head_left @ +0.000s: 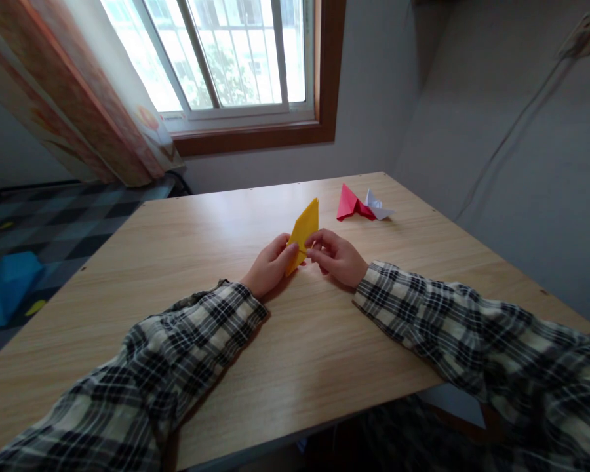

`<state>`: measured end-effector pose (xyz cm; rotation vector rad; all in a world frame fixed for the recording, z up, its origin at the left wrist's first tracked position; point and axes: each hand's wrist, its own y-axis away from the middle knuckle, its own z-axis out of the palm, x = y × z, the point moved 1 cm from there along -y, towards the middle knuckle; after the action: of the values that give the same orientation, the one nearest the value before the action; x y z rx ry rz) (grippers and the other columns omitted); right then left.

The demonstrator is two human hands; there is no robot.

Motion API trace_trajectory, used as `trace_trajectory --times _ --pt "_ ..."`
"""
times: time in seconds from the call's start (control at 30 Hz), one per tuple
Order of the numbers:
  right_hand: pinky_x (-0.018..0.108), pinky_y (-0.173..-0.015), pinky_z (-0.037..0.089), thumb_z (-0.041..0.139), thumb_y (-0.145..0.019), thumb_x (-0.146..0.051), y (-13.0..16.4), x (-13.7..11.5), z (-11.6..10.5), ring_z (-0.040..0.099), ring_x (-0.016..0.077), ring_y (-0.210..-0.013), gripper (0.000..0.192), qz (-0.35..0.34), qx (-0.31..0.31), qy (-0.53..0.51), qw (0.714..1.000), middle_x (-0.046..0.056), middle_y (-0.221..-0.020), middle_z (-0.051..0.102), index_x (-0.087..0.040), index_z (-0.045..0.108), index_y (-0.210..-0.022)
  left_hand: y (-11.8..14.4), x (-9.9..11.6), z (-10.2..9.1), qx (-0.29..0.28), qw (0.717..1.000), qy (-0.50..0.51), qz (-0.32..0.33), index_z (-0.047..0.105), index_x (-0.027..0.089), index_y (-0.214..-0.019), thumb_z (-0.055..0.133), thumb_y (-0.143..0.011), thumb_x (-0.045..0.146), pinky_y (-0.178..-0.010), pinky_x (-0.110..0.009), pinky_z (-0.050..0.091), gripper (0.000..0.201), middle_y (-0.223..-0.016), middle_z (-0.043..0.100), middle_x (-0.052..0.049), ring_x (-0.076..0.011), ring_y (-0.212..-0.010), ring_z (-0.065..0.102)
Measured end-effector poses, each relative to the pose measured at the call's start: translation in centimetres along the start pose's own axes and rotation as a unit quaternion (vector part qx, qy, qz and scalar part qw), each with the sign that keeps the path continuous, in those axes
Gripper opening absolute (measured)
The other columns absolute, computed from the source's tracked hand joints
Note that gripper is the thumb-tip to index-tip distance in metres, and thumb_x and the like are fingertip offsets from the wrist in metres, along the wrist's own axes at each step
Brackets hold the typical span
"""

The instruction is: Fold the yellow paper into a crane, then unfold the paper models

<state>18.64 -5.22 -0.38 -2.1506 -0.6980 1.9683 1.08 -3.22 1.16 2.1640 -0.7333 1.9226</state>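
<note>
A folded yellow paper piece, a long pointed shape, rests on the wooden table near its middle. My left hand pinches its near left edge. My right hand pinches the near right edge, fingertips close to those of the left hand. The far tip of the paper points away from me. Both forearms in plaid sleeves lie on the table.
A folded red paper and a folded white paper lie together at the far right of the table. A window and a curtain stand behind. A blue object lies on the floor at left.
</note>
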Motion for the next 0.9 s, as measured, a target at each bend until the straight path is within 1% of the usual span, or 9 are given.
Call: trace_trajectory --times 0.1,0.17,0.4,0.57,0.67,0.8,0.9 --pt "0.018 -0.039 0.033 0.066 -0.086 -0.039 -0.01 -0.03 -0.07 0.044 0.0048 -0.044 0.028 -0.008 0.046 -0.004 0.999 -0.010 -0.066 0.050 -0.023 0.046 -0.097 0.10 -0.05 0.19 -0.007 0.998 0.052 -0.038 0.054 0.017 -0.098 0.056 -0.092 0.038 -0.066 -0.029 0.048 0.022 -0.089 0.066 -0.005 -0.0161 -0.076 0.062" --pt "0.018 -0.039 0.032 0.066 -0.086 -0.040 -0.02 -0.08 -0.13 0.043 0.0048 -0.044 0.029 -0.010 0.065 -0.001 0.998 -0.011 -0.064 0.048 -0.023 0.044 -0.096 0.19 0.10 0.28 -0.009 0.996 0.073 -0.056 0.052 0.018 -0.100 0.056 -0.092 0.037 -0.063 -0.028 0.048 0.022 -0.091 0.068 -0.006 -0.0160 -0.076 0.064" --pt "0.020 -0.042 0.031 0.067 -0.086 -0.040 0.08 -0.49 -0.22 0.042 0.0063 -0.046 0.029 -0.017 0.063 0.020 0.998 -0.011 -0.062 0.047 -0.023 0.049 -0.102 0.37 0.49 0.47 0.002 0.994 0.090 -0.063 0.052 0.018 -0.100 0.058 -0.091 0.036 -0.059 -0.026 0.047 0.021 -0.089 0.069 -0.007 -0.0155 -0.072 0.064" --pt "0.021 -0.042 0.031 0.066 -0.087 -0.043 -0.01 -0.38 -0.18 0.042 0.0063 -0.046 0.031 -0.014 0.056 0.015 0.998 -0.010 -0.062 0.046 -0.022 0.053 -0.106 0.28 0.26 0.48 -0.004 0.994 0.092 -0.050 0.052 0.017 -0.100 0.059 -0.090 0.036 -0.066 -0.030 0.050 0.022 -0.089 0.069 -0.007 -0.0159 -0.074 0.065" --pt "0.021 -0.042 0.031 0.065 -0.087 -0.046 -0.10 -0.07 -0.17 0.042 0.0064 -0.046 0.035 -0.008 0.049 0.006 0.999 -0.010 -0.061 0.047 -0.022 0.053 -0.109 0.12 -0.03 0.32 -0.009 0.997 0.067 -0.032 0.055 0.017 -0.098 0.061 -0.089 0.037 -0.069 -0.031 0.050 0.024 -0.091 0.068 -0.007 -0.0165 -0.076 0.064" --pt "0.021 -0.043 0.031 0.068 -0.085 -0.046 -0.13 0.29 -0.15 0.042 0.0062 -0.047 0.039 -0.005 0.045 -0.001 0.999 -0.010 -0.063 0.048 -0.022 0.051 -0.110 -0.07 -0.26 -0.02 -0.023 0.999 -0.021 -0.007 0.060 0.015 -0.095 0.065 -0.087 0.038 -0.063 -0.028 0.045 0.025 -0.086 0.066 -0.006 -0.0146 -0.072 0.058" --pt "0.021 -0.043 0.031 0.070 -0.084 -0.044 -0.11 0.44 -0.10 0.042 0.0058 -0.047 0.041 -0.002 0.036 -0.007 0.999 -0.010 -0.066 0.048 -0.022 0.050 -0.113 -0.12 -0.24 -0.19 -0.036 0.999 -0.033 -0.011 0.062 0.014 -0.098 0.066 -0.086 0.040 -0.059 -0.027 0.042 0.029 -0.081 0.065 -0.005 -0.0134 -0.067 0.055"
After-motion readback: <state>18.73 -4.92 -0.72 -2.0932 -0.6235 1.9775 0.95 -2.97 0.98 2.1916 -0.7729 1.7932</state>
